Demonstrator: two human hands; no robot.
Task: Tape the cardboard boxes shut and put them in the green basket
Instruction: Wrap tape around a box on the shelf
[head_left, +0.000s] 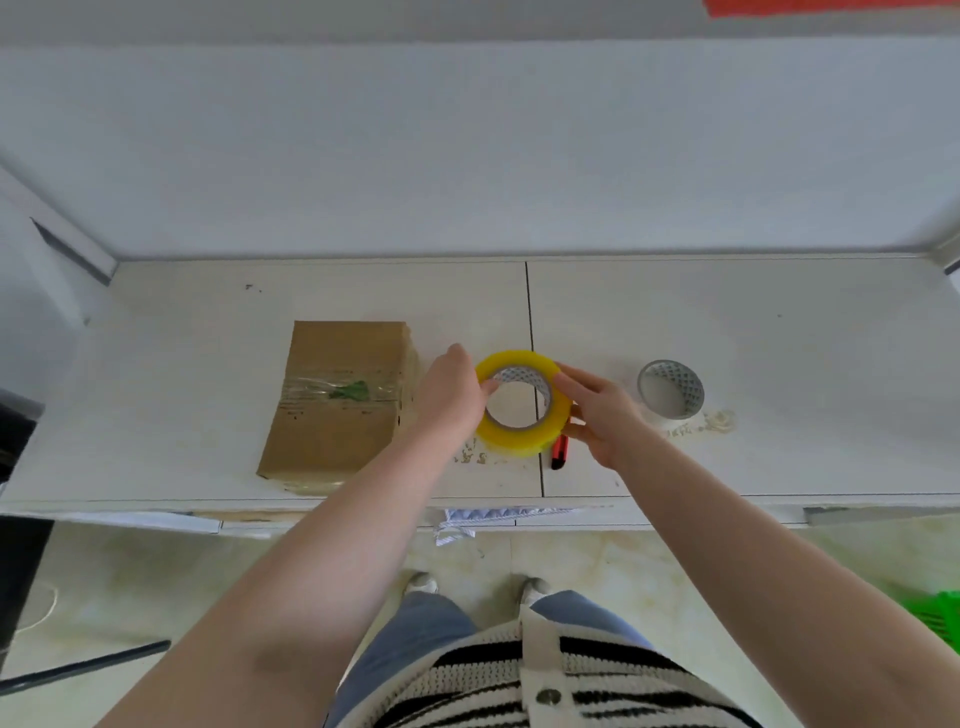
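Observation:
A brown cardboard box (337, 400) lies flat on the white table (727, 338), a strip of clear tape and a green mark across its middle. Just right of it, both hands hold a yellow roll of tape (519, 439) above the table. My left hand (452, 395) grips the roll's left side with the thumb hooked into the core. My right hand (600, 410) holds the right rim with its fingers along the outside. A corner of the green basket (935, 618) shows on the floor at the lower right.
A spent white tape core (671, 388) stands on the table to the right, with tape scraps beside it. A red and black cutter (559, 451) lies under the yellow roll. A white wall backs the table. A dark object sits at the left edge.

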